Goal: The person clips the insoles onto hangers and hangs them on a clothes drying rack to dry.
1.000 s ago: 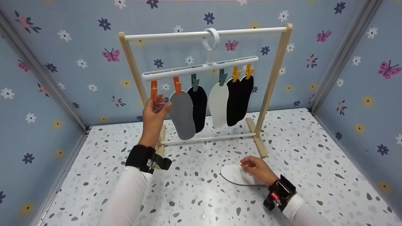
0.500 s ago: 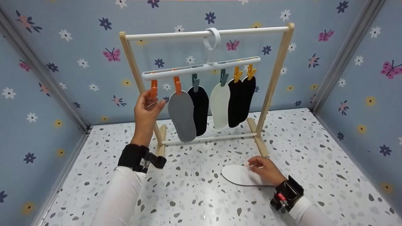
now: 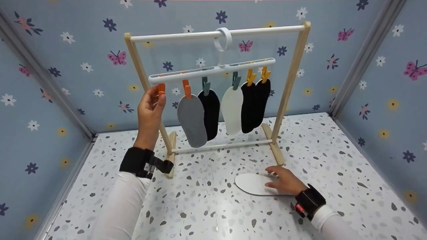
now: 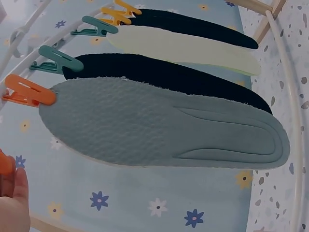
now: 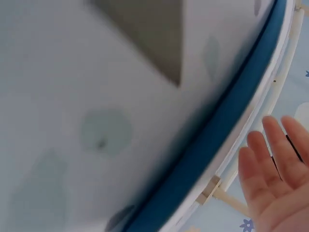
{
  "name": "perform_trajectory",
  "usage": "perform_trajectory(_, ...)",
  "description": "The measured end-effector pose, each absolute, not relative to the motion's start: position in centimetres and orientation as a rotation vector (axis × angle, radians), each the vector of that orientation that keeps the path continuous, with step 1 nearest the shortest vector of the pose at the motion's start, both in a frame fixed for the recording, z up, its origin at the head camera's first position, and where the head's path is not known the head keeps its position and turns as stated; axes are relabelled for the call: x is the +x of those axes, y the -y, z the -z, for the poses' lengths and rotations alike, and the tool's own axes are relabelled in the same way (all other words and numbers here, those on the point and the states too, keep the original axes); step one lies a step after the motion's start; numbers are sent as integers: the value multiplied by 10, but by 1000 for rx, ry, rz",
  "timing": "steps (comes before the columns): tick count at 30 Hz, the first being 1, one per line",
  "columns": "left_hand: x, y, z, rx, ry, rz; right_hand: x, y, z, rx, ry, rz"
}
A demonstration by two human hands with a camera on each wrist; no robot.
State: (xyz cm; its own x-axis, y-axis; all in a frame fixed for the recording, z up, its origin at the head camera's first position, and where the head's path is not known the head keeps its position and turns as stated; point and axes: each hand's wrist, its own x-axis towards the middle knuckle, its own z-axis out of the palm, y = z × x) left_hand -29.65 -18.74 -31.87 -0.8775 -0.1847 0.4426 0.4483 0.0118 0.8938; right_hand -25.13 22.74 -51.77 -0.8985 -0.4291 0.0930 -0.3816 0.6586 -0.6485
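Observation:
In the head view my left hand (image 3: 149,111) pinches the leftmost orange clothespin (image 3: 161,89) between thumb and fingers; no insole hangs from this pin. Beside it, a grey insole (image 3: 192,121) dangles from a second orange clothespin (image 3: 186,89). The left wrist view shows the grey insole large, with just the thumb side of my hand at the lower left edge. A white insole (image 3: 250,184) lies flat on the speckled surface. Over its right end is my right hand (image 3: 287,180), thumb and fingers apart. Whether it touches the insole, I cannot tell.
A white clip hanger (image 3: 200,74) hangs by its ring from a wooden rack (image 3: 289,83). Further along it hang a black insole (image 3: 211,115), a pale one (image 3: 232,111) and two more black ones. Flower-patterned walls (image 3: 90,100) enclose the sides and back.
My left hand has moved left and up, away from the grey insole, and now pinches the leftmost orange clothespin. My right hand has shifted slightly right along the white insole, thumb and fingers spreading.

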Motion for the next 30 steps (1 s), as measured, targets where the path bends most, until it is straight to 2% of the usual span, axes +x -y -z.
perform_trajectory(9,-295,189,312,-275,1851,1905,-252,-231,515,-672,-2805,828)
perform_trajectory(23,-292,190,312,-242,1917,1878,-251,-227,512,-496,-2863,751)
perform_trajectory(30,-289,189,309,-236,1934,1812,-250,-228,507,-541,-2875,752)
